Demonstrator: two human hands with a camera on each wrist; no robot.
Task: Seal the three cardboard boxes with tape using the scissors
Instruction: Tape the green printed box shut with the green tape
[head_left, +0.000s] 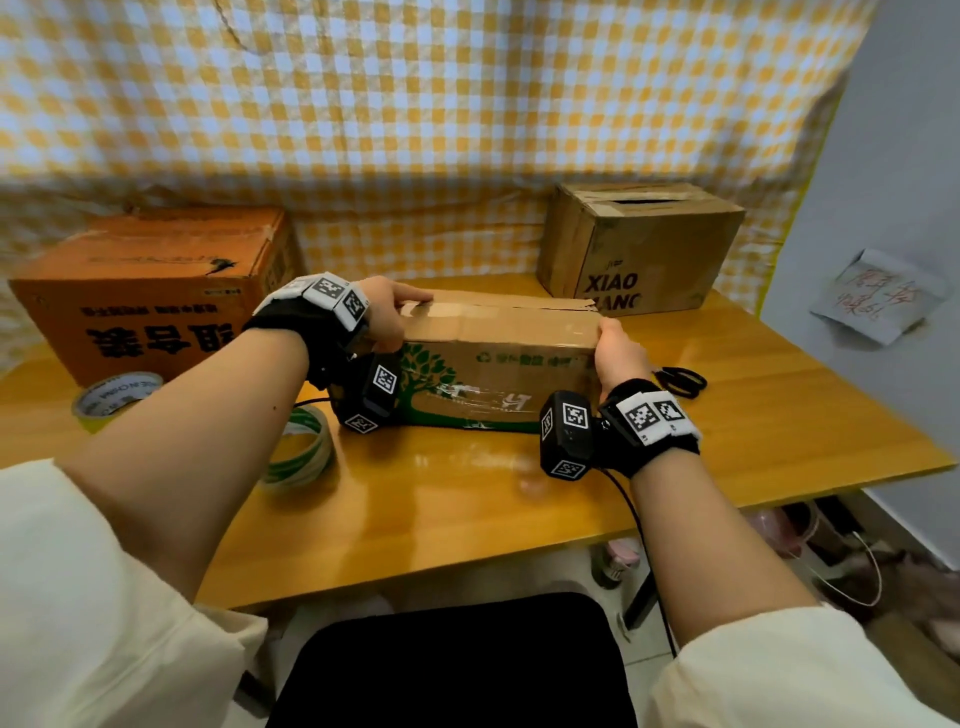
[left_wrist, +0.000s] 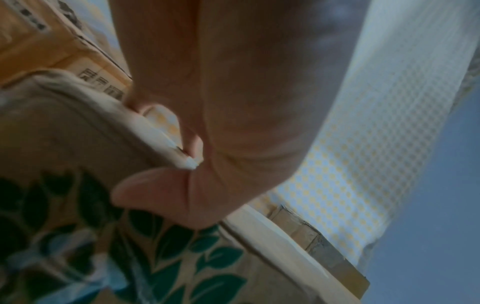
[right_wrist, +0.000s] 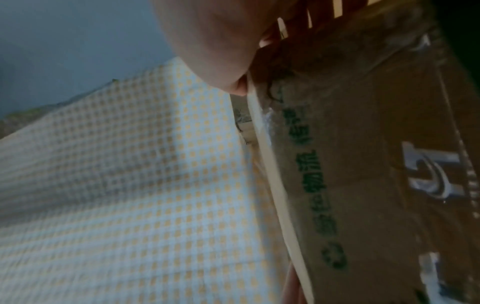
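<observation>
A long cardboard box with a green tree print (head_left: 498, 358) lies mid-table, top flaps down. My left hand (head_left: 400, 317) grips its left top end, fingers over the top edge and thumb (left_wrist: 145, 193) on the printed front (left_wrist: 78, 226). My right hand (head_left: 613, 343) grips the box's right end at the upper corner; the right wrist view shows the palm (right_wrist: 213, 41) against the box edge (right_wrist: 363, 164). An orange box (head_left: 156, 291) stands at the left. At the back right a brown box (head_left: 644, 244) has a gap between its flaps. Black scissors (head_left: 680, 382) lie right of my right hand.
A yellow-cored tape roll (head_left: 111, 400) lies at the table's left edge, and a green-and-white tape roll (head_left: 301, 449) lies under my left forearm. A checked cloth (head_left: 467, 130) hangs behind the wooden table (head_left: 467, 519). A grey wall (head_left: 893, 208) closes the right side.
</observation>
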